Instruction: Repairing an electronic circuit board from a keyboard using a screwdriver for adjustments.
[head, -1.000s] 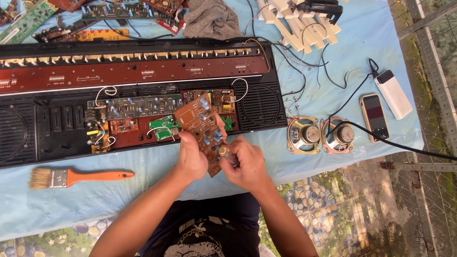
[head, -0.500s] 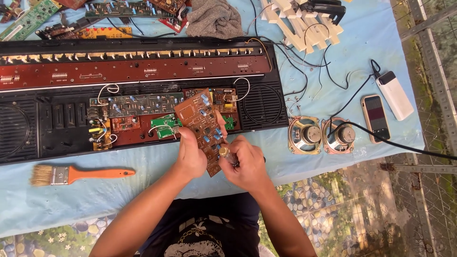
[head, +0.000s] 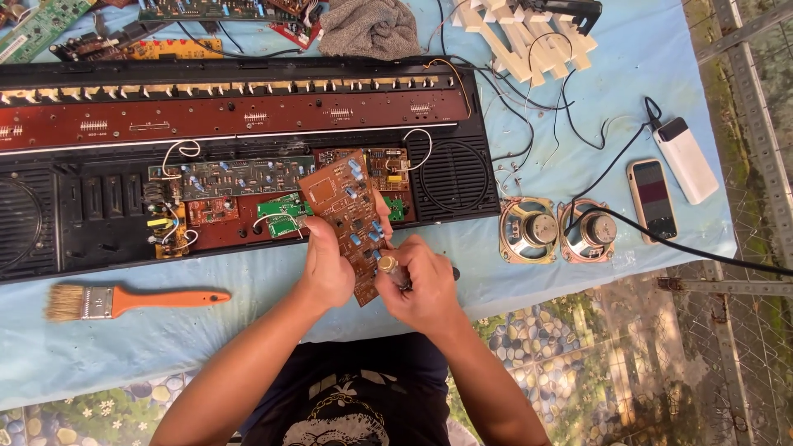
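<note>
Left hand (head: 328,268) grips a brown circuit board (head: 345,216) by its left edge, tilted above the near rim of the opened keyboard chassis (head: 248,165). Right hand (head: 425,285) clenched around a metal-tipped tool (head: 388,266) pressed against the board's lower end. Orange-handled paintbrush (head: 132,300) lies left on the blue cloth; two loose speakers (head: 562,231) lie right.

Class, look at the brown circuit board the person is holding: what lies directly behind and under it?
Behind the brown circuit board the opened keyboard case shows, with a green board beside it. The left hand grips its edge. Whatever sits beneath the board is covered.
</note>
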